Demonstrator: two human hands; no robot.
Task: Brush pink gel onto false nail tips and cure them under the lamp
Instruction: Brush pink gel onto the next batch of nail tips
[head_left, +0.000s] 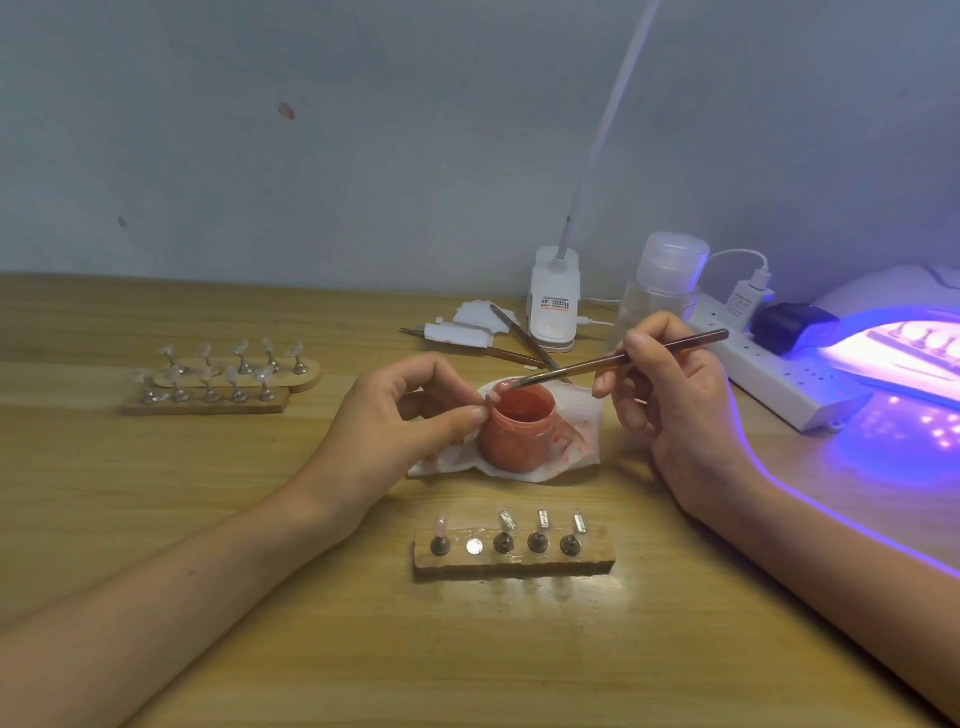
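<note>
nail tip (491, 399) in left hand (400, 418) pinch, brush (587, 366) in right hand (675, 410) grip, at gel jar (519, 439) rim

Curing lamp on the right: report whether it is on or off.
On. The curing lamp glows bright violet-pink inside and casts purple light over the table in front of it.

Forearms, left hand (410, 415) and right hand (675, 410) are bare.
</note>
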